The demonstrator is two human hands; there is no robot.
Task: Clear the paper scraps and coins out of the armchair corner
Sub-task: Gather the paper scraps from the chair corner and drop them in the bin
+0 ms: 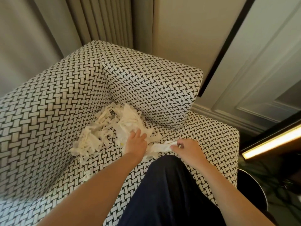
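Note:
A heap of torn white paper scraps (105,128) fills the seat corner of a black-and-white woven-pattern armchair (48,119), where backrest and right arm meet. My left hand (136,142) lies on the near edge of the heap with its fingers reaching into the scraps. My right hand (187,149) pinches a crumpled white scrap (160,146) just right of the heap. No coins show; a small yellow speck (121,144) sits beside my left hand.
The chair's right arm (154,88) rises behind the heap. My dark trouser leg (171,193) rests on the seat's front. Curtains (101,22) hang behind the chair and a panelled wall (260,70) stands to the right. A dark round object (254,190) and a lit strip (268,142) lie at right.

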